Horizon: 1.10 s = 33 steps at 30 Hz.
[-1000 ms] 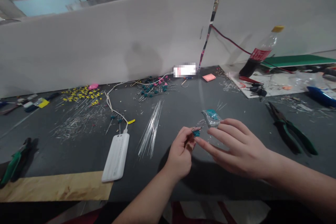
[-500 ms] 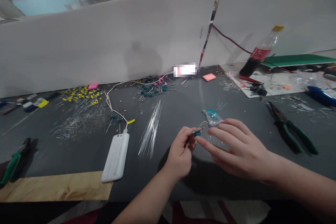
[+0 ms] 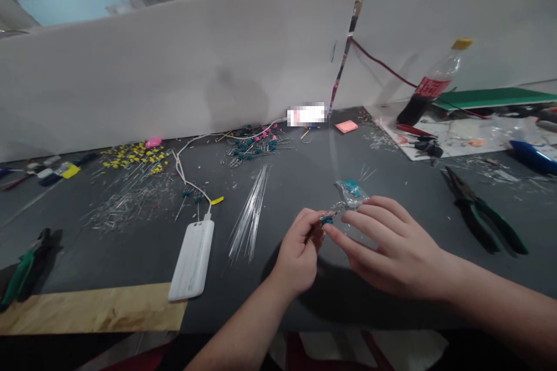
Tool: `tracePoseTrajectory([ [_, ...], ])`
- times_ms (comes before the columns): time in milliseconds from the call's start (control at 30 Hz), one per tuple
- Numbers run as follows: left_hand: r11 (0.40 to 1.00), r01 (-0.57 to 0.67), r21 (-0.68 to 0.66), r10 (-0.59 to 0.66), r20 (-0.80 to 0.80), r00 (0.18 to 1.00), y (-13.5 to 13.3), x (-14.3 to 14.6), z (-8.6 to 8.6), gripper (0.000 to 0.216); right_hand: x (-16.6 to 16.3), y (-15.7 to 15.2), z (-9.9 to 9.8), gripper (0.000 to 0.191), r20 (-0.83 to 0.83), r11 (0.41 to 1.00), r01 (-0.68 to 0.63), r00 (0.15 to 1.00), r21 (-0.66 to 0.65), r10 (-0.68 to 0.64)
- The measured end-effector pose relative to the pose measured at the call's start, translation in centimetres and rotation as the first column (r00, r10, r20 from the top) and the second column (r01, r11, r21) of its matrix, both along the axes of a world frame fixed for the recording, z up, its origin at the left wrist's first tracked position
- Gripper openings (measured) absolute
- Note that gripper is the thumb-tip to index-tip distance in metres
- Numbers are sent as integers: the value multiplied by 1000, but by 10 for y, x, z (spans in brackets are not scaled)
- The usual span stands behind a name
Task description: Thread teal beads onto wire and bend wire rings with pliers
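Between the thumb and fingers of my left hand (image 3: 300,246) is a small teal piece (image 3: 326,220) with thin metal wire on it. My right hand (image 3: 391,246) reaches in from the right with its fingers stretched and slightly spread. Its index fingertip lies at the teal piece, while its thumb is hidden underneath. Just beyond both hands a clear plastic bag (image 3: 351,190) with teal bits inside lies on the table, partly covered by the right fingers. Straight lengths of wire (image 3: 250,214) lie to the left of my hands.
Green-handled pliers (image 3: 483,214) lie at right, another green-handled tool (image 3: 21,272) at far left. A white power bank (image 3: 191,261) trails a cable. Yellow-tipped pieces (image 3: 134,155) and teal-headed wires (image 3: 250,151) lie in piles. A cola bottle (image 3: 430,87) stands back right, before a partition (image 3: 174,69).
Both hands stay almost in place around the teal piece. The right fingers shift very slightly to the left; the things on the table look the same.
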<state>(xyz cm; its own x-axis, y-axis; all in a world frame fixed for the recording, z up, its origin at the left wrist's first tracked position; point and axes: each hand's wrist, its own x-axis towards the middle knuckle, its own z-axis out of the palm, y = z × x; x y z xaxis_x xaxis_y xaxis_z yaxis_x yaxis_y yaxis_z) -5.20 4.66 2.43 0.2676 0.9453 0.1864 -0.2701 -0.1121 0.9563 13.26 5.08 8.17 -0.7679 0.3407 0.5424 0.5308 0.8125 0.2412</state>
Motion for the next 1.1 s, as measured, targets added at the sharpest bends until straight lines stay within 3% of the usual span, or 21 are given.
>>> tracePoseTrajectory([
  [367,997,9,72,-4,-68,998,2,-5,-1,23,-16,-11,-2,38,-107,997,11,994,-81,-20],
  [567,997,27,-77,-23,51,998,3,-4,-13,25,-13,-17,1,37,-356,983,16,931,-180,-80],
  [700,987,109,-121,-96,113,989,4,-5,-14,25,-9,-14,-3,38,-530,887,12,798,-462,-287],
  [800,976,163,-145,-152,88,985,2,-6,-10,26,-8,-12,-5,41,-510,771,-77,790,-632,-340],
  [1000,987,105,-120,-101,39,994,-7,-2,-9,35,-6,-12,-5,19,-480,722,-52,779,-690,-403],
  [1100,1000,4,27,-1,-109,994,-10,-1,-14,31,-5,-12,-8,17,-480,645,-63,724,-761,-496],
])
